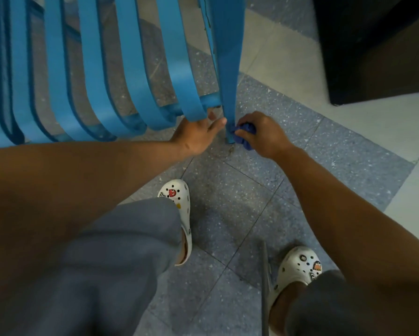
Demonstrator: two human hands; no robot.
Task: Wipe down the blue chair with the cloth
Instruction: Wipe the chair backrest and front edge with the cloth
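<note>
The blue chair (135, 69) fills the upper left of the head view, its curved slats seen from above and one straight leg (230, 69) running down to the floor. My right hand (264, 134) is shut on a bunched dark blue cloth (245, 133), pressed against the foot of that leg. My left hand (198, 134) grips the lower edge of the slats just left of the leg, its fingers curled under and partly hidden.
The floor is grey speckled tile (240, 202) with paler tiles to the right. A dark cabinet (378, 49) stands at the upper right. My feet in white clogs (179, 204) (298, 267) are below. A thin grey rod (265, 287) stands by my right foot.
</note>
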